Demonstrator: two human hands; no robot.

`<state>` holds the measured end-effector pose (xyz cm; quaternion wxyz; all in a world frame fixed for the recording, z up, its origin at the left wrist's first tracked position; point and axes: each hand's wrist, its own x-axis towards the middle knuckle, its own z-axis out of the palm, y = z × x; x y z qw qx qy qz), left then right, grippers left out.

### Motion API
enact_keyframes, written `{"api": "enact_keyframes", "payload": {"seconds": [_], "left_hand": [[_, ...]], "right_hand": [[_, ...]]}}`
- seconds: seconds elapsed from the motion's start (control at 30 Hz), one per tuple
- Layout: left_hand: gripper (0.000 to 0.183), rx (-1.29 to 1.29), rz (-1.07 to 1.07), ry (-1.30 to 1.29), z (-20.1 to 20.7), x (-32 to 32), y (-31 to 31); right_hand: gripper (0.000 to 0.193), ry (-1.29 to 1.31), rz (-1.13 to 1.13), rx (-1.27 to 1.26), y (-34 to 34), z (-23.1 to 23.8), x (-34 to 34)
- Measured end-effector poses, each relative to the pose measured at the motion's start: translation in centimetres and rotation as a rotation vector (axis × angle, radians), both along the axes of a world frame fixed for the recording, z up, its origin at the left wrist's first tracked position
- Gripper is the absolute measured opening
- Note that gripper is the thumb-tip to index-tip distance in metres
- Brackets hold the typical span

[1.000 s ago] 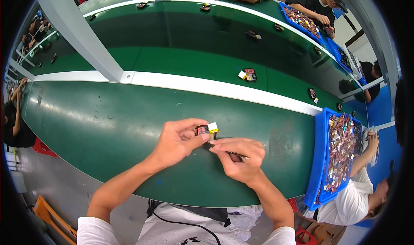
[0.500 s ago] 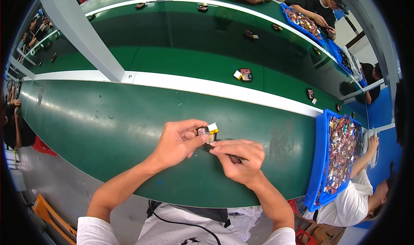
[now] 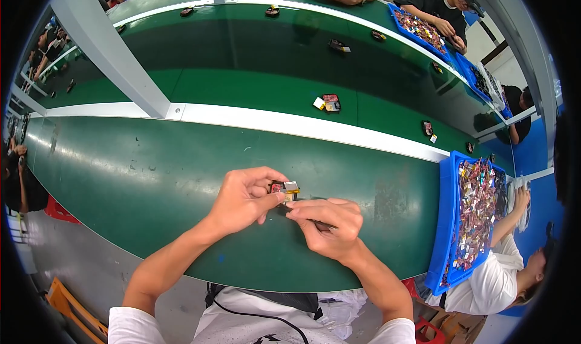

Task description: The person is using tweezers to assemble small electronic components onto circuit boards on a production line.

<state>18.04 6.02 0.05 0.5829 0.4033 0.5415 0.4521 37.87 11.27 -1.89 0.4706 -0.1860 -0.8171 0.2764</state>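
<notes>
My left hand (image 3: pixel 236 201) is closed on a small black case (image 3: pixel 276 188) with a red and gold inside, held just above the green bench. A silver battery pouch with yellow tape (image 3: pixel 292 186) sticks up at the case's upper right edge. In my right hand (image 3: pixel 336 223) is a slim dark tool (image 3: pixel 325 226), gripped between thumb and fingers. Its tip points at the case's lower right side, and my fingers partly hide it. Whether the tip touches the case cannot be made out.
A blue tray (image 3: pixel 446 223) of small wired parts stands at the bench's right end, beside a person in white. Past a white rail (image 3: pixel 266 127), a green conveyor belt (image 3: pixel 242 92) carries several cases, one with its battery outside (image 3: pixel 331 103). Other people sit across the belt.
The cases on the belt have moved left. The battery pouch at the held case has tipped and shows a greyer face. Both my hands have shifted slightly left in view, grips kept.
</notes>
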Motion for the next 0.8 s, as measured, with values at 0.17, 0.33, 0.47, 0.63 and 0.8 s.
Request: {"api": "enact_keyframes", "payload": {"seconds": [0.17, 0.33, 0.47, 0.63, 0.8], "left_hand": [[0.022, -0.003, -0.023, 0.002, 0.7, 0.6, 0.5], [0.026, -0.032, -0.081, -0.012, 0.5, 0.5, 0.8], [0.027, -0.064, -0.032, 0.019, 0.0, 1.3, 0.8], [0.023, -0.051, 0.014, 0.073, 0.3, 2.3, 0.9], [0.02, -0.032, 0.037, 0.096, 0.3, 3.1, 0.7]], "right_hand": [[0.02, 0.022, -0.015, -0.025, 0.4, -0.1, 0.8], [0.02, 0.057, -0.029, -0.073, 0.6, -0.1, 1.3], [0.02, 0.021, -0.018, -0.047, 0.7, -0.1, 1.8], [0.019, 0.018, -0.026, -0.037, 0.8, -0.1, 2.2], [0.018, 0.021, -0.028, -0.048, 0.7, 0.4, 2.5]]}}
